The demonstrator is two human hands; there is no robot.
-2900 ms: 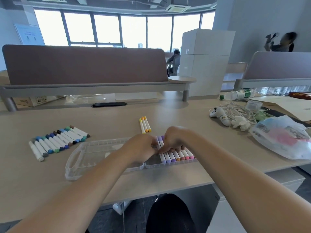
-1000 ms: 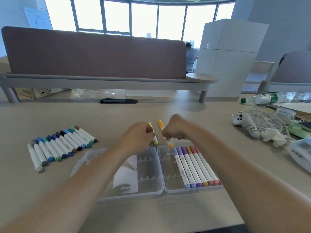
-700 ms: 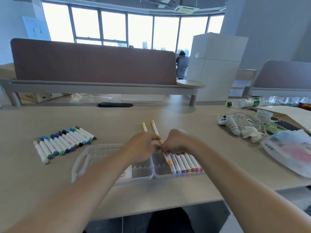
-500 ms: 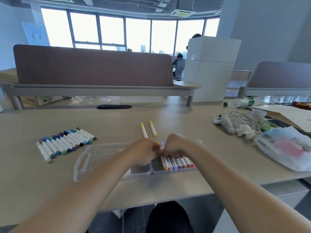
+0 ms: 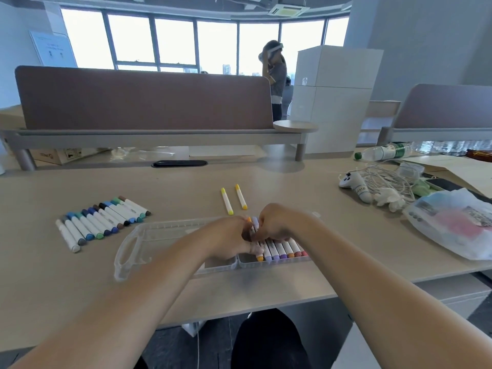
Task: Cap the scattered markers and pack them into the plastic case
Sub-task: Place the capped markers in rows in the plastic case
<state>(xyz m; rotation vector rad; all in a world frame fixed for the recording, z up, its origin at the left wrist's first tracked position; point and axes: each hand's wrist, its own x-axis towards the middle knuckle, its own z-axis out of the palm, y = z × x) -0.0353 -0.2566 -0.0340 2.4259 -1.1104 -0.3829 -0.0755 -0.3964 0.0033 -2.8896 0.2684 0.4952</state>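
Plastic case (image 5: 159, 234) lies open, its right half holding a row of capped markers (image 5: 286, 249) in purples, oranges and pinks. Left hand (image 5: 226, 237) and right hand (image 5: 277, 225) meet over that row. The left's fingers curl onto the orange marker (image 5: 259, 257) at the row's left end; whether the right grips or merely presses cannot be told. Packing is judged about a third done: two yellow markers (image 5: 227, 201) lie just beyond the case, a blue-green row (image 5: 103, 222) lies to its left, and the case's left half is unfilled.

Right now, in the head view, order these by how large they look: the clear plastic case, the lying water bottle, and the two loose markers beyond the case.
1. clear plastic case
2. water bottle, though it lies farther away
3. yellow marker and orange marker: alike, unranked
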